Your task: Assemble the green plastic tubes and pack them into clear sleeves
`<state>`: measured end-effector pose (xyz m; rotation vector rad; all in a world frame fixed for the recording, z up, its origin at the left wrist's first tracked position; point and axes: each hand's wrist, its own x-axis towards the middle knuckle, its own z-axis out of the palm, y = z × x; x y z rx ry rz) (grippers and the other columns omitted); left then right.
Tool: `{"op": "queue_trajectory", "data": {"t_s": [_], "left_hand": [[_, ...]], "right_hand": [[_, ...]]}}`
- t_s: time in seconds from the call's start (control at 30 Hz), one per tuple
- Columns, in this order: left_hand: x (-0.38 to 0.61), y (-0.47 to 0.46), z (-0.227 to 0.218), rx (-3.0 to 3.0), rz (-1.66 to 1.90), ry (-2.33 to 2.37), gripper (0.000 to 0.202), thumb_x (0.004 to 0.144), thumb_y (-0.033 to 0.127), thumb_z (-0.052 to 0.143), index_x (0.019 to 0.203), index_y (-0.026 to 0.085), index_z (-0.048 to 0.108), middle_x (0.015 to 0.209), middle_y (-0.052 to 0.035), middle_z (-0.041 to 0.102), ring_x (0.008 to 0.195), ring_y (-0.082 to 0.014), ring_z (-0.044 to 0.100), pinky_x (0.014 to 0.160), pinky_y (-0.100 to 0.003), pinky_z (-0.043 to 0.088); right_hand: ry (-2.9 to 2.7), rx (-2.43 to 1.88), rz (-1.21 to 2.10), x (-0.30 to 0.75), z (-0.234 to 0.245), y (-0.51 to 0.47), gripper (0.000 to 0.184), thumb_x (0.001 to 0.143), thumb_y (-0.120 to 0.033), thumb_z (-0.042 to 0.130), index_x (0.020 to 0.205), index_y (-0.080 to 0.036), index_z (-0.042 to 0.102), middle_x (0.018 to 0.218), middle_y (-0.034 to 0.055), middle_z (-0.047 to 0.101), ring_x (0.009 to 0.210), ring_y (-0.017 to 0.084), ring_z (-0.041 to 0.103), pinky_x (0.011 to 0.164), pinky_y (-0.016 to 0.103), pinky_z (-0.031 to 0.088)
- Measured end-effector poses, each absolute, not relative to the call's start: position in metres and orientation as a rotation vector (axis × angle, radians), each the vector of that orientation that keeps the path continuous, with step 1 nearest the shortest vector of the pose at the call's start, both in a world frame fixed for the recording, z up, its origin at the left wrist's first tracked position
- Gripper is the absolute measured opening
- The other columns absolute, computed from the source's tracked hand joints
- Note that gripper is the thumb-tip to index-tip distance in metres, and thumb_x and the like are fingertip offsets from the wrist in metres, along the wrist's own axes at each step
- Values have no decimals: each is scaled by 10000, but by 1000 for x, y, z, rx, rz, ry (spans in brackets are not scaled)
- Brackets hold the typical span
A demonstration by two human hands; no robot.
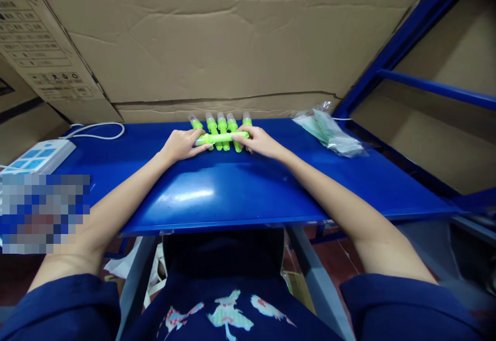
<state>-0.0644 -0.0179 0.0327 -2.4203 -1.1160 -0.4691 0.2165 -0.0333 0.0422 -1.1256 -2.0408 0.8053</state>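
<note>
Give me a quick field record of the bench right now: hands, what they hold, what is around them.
left hand: grips the left end of the crosswise highlighter
right hand: grips its right end
crosswise highlighter: green, lying sideways on top of the row
row of highlighters: five green ones side by side, clear caps toward the cardboard
surface: blue table
left of hands: white power strip with white cable
right of hands: plastic bags
behind: cardboard wall

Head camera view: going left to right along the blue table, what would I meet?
White power strip → left hand → green highlighters → right hand → clear plastic bags.
</note>
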Motion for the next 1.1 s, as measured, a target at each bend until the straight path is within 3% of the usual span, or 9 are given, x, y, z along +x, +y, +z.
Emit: {"op": "queue_trajectory", "data": {"t_s": [0.07, 0.17, 0.43, 0.57, 0.7, 0.9, 1.1], "left_hand": [[-63, -20, 34, -2416, -381, -1152, 647, 997, 652, 349, 1159, 120, 678, 1037, -150, 789, 804, -273, 756, 565, -291, 385], [-63, -19, 34, -2415, -281, -1190, 609, 1016, 594, 322, 1152, 128, 690, 972, -153, 795, 760, -274, 747, 556, -297, 377], [-67, -11, 29, -2405, -399, -1166, 628, 993, 660, 325, 1042, 166, 709, 873, -143, 793, 693, -242, 730, 531, -276, 335], [-69, -10, 26, -2440, -511, -1117, 718, 986, 718, 233, 962, 171, 698, 843, -145, 782, 687, -241, 727, 506, -282, 305], [-70, -10, 26, -2414, -542, -1065, 648, 1013, 631, 246, 932, 174, 699, 781, -115, 776, 600, -200, 685, 492, -285, 239], [-68, -13, 31, -2356, -535, -1068, 569, 978, 597, 368, 958, 146, 715, 765, -121, 775, 592, -214, 683, 499, -299, 210], [-59, -19, 32, -2362, -558, -1053, 556, 962, 625, 416, 907, 153, 704, 788, -124, 776, 632, -224, 705, 504, -296, 242]], "right_hand": [[-2203, -1167, 465, 214, 43, -38, 313, 911, -473, 675, 875, -177, 579, 686, 4, 620, 581, 125, 524, 565, 232, 341], [-2400, -1245, 253, 211, 46, -45, 352, 959, -503, 600, 823, -178, 580, 679, 23, 616, 595, 145, 521, 580, 255, 279], [-2523, -1437, 188, 207, 51, -50, 432, 1011, -546, 485, 848, -167, 616, 776, 114, 674, 653, 206, 567, 573, 294, 251], [-2524, -1467, 299, 206, 56, -52, 472, 1011, -542, 468, 736, -172, 573, 719, 83, 631, 632, 184, 536, 568, 294, 256], [-2494, -1428, 417, 205, 57, -52, 503, 1011, -539, 447, 679, -172, 537, 651, 36, 553, 594, 145, 482, 570, 274, 269], [-2444, -1418, 289, 208, 51, -50, 453, 986, -571, 503, 813, -165, 609, 729, 50, 645, 634, 153, 543, 581, 264, 269], [-2514, -1372, 97, 207, 48, -51, 395, 988, -547, 531, 1051, -173, 637, 976, 120, 731, 865, 257, 669, 621, 287, 310]]}}
